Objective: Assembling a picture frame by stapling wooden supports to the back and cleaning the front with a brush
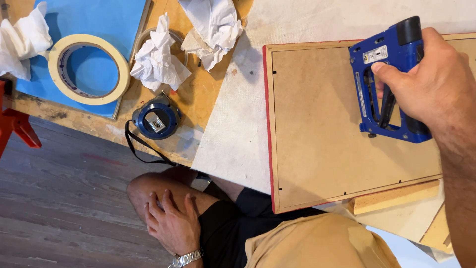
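Observation:
My right hand (426,79) grips a blue staple gun (384,84) and holds it on the brown backing board of a red-edged picture frame (317,124), near the frame's upper right part. The frame lies face down on a pale sheet (233,134) and sticks out over the workbench edge. My left hand (171,223) rests flat on my bare knee below the bench, fingers spread, a metal watch at the wrist. It holds nothing.
A roll of masking tape (89,69) lies on a blue sheet (114,20) at the left. Crumpled white papers (158,59) and a blue tape measure (156,119) sit on the wooden bench. Wood offcuts (396,196) lie under the frame's lower edge. A red clamp (15,124) is at far left.

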